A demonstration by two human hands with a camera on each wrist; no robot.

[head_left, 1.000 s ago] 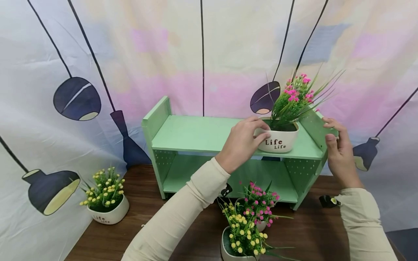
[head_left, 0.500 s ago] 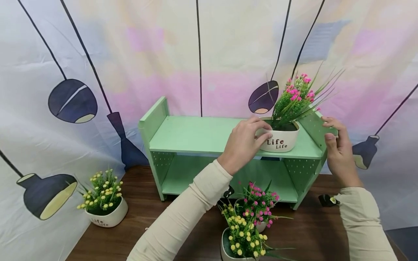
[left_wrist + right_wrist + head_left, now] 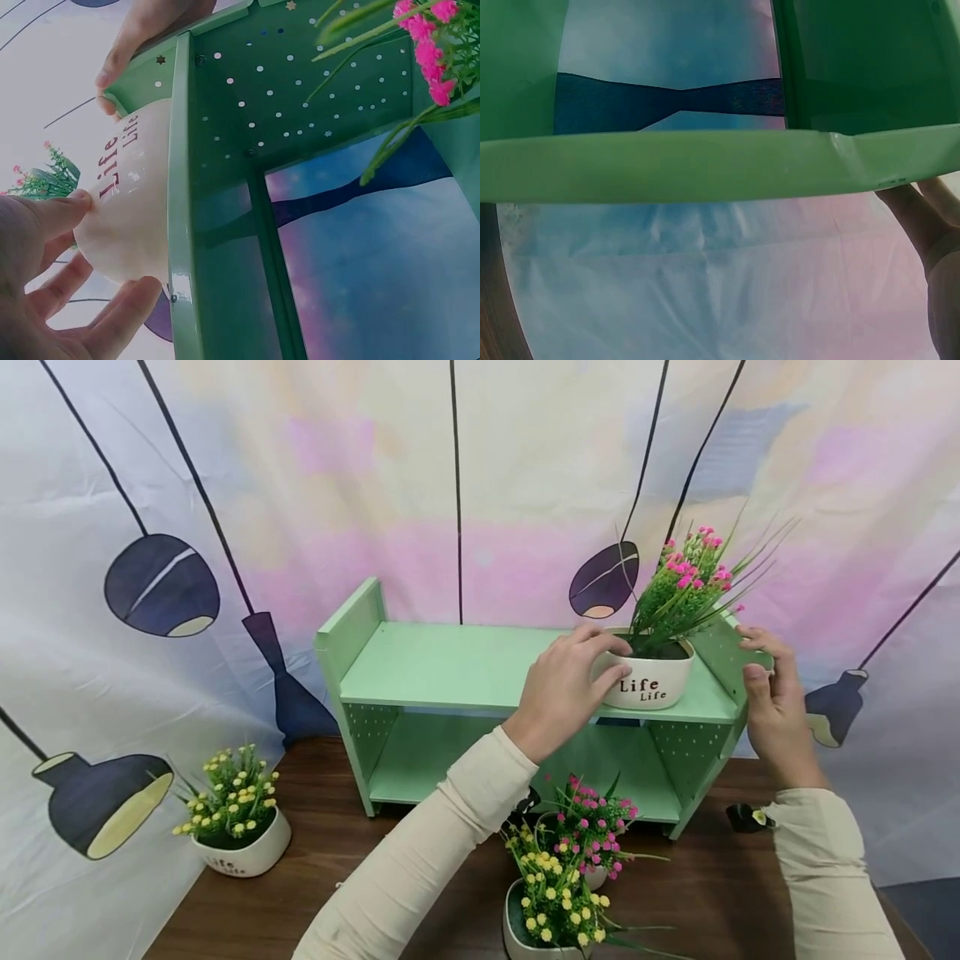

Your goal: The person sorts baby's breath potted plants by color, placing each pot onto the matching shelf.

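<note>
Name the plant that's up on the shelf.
The pink plant at the left hand, on the upper shelf. The other pink plant, left yellow plant and front yellow plant stand on the table.

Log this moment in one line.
left grip: holds pink-flowered pot by its left end | pot: upright on top tier | right grip: holds green shelf at its right end | leftmost yellow-flowered pot: on table

On the white pot [image 3: 651, 681] atop the green shelf [image 3: 442, 664], "Life" is printed in red twice, the second lower right; the far-left pot [image 3: 255, 853] on the tabletop [image 3: 315, 847] also reads "Life" twice
</note>
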